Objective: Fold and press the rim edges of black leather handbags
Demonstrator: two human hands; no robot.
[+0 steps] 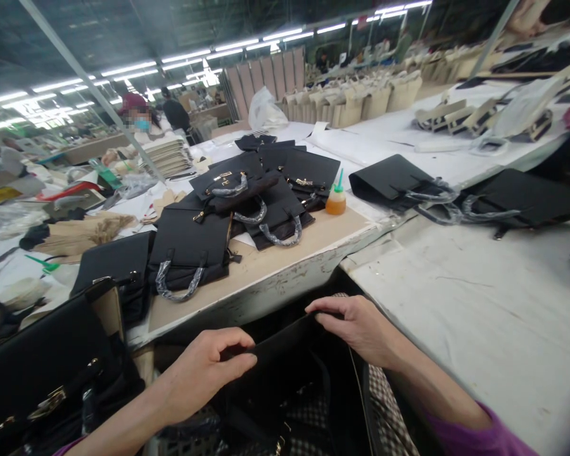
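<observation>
Both hands pinch the upper edge of a black handbag (pixel 285 345) that lies open over my lap. My left hand (pixel 213 361) grips the edge between thumb and fingers on the left. On the right, my right hand (pixel 356 326) holds the same edge with thumb and forefinger. The inside of the bag is dark, and some gold-coloured hardware shows low in it. Checkered cloth shows below and beside the bag. At my left leans another black handbag (pixel 47 361) with a gold clasp.
Several black handbags (pixel 190 240) with plastic-wrapped handles lie on the worktable (pixel 266 275). A glue bottle (pixel 335 199) with a green nozzle stands there. More black bags (pixel 399 180) lie at right, above a white table (pixel 456 285). Beige bags (pixel 356 98) and a co-worker (pixel 140 117) are farther back.
</observation>
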